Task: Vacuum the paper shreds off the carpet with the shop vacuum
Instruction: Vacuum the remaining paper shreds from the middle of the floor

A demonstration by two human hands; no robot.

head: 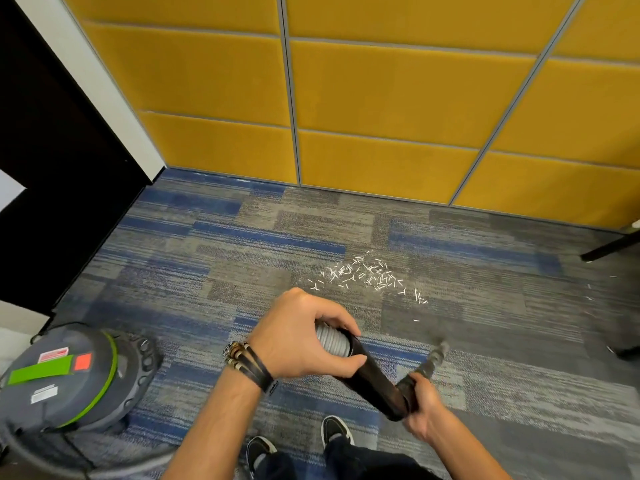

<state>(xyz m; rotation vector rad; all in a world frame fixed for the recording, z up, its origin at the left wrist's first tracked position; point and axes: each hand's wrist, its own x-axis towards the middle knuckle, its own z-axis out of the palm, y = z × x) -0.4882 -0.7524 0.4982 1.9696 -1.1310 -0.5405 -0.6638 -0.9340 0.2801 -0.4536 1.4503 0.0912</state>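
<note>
White paper shreds (369, 275) lie scattered on the blue and grey carpet (214, 251) ahead of me. My left hand (304, 336) grips the ribbed grey hose (333, 340) where it enters a black tube (372, 377). My right hand (424, 408) holds the near end of that tube together with a blurred black nozzle piece (427, 367). The grey and green shop vacuum (69, 379) stands on the floor at my lower left.
A yellow padded wall (381, 98) runs behind the shreds. A dark door frame (52, 150) is at the left. A black furniture leg (611, 249) stands at the right edge. My two shoes (334, 433) show below my arms.
</note>
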